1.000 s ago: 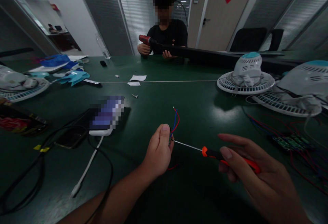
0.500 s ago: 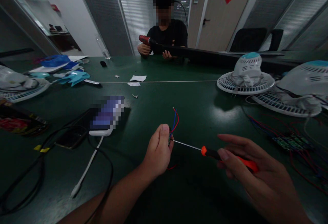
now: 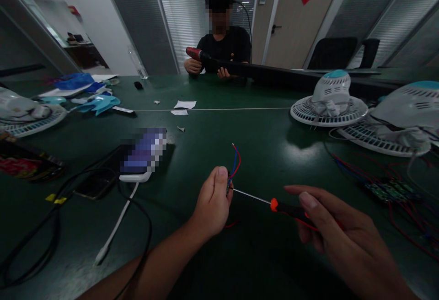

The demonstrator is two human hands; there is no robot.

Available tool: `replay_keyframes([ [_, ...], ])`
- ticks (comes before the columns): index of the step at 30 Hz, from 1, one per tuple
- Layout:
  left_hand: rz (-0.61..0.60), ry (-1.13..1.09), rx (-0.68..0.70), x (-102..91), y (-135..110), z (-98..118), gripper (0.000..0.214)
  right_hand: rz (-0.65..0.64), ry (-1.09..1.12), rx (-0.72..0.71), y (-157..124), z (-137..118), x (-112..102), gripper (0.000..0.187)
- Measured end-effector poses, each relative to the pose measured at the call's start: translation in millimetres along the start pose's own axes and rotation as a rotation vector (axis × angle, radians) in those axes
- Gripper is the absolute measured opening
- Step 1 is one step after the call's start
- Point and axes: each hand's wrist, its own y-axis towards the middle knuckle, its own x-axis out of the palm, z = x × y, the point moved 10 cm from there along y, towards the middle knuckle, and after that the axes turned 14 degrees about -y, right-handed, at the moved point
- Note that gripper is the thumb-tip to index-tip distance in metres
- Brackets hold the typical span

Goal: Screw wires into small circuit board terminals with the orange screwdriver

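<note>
My left hand (image 3: 213,199) is closed on a small circuit board (image 3: 229,184), most of which the fingers hide. Red and blue wires (image 3: 236,160) rise from the board's far end, and a red wire end shows below the hand. In my right hand (image 3: 338,227) is a screwdriver (image 3: 286,209) with an orange and black handle, gripped between thumb and fingers. Its shaft points left and the tip meets the edge of the board beside my left fingers. The exact spot under the tip is too small to make out.
Several circuit boards (image 3: 391,190) with wires lie at right, below white fan-like housings (image 3: 331,103). A phone (image 3: 144,151), a dark phone (image 3: 99,176) and cables (image 3: 55,227) lie at left. Across the table (image 3: 240,128), a person holds a red power drill (image 3: 195,54) against a long black piece.
The fingers of my right hand have shifted around the screwdriver handle, covering more of its orange end. The left hand and the board have barely moved.
</note>
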Motion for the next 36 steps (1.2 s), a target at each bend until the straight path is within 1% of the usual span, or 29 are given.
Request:
replay_keyframes([
  [2,-0.003,0.006,-0.006,0.2,0,0,0.047,0.009,-0.028,-0.004,1,-1,-1,0.043],
  [6,-0.004,-0.019,-0.018,-0.4,0,-2,0.045,0.038,-0.045,-0.075,2,-10,-5,0.034],
  [12,0.003,-0.058,-0.031,-2.5,1,-6,0.044,0.087,-0.021,-0.123,2,-18,-10,0.026],
  [17,0.011,-0.081,-0.028,-2.8,1,-7,0.044,0.087,-0.002,-0.123,2,-19,-9,0.027],
  [22,0.0,-0.08,-0.032,-3.2,2,-8,0.043,0.122,-0.016,-0.112,2,-19,-14,0.028],
  [25,0.004,-0.089,-0.034,-4.4,2,-8,0.042,0.093,-0.029,-0.099,1,-17,-12,0.03],
  [28,0.021,-0.1,-0.036,-5.2,2,-8,0.044,0.092,-0.027,-0.085,0,-14,-12,0.03],
  [31,0.036,-0.102,-0.031,-5.8,2,-7,0.046,0.113,-0.012,-0.054,1,-12,-14,0.031],
  [36,0.019,-0.085,-0.023,-3.9,2,-6,0.046,0.136,0.006,-0.038,3,-14,-16,0.033],
])
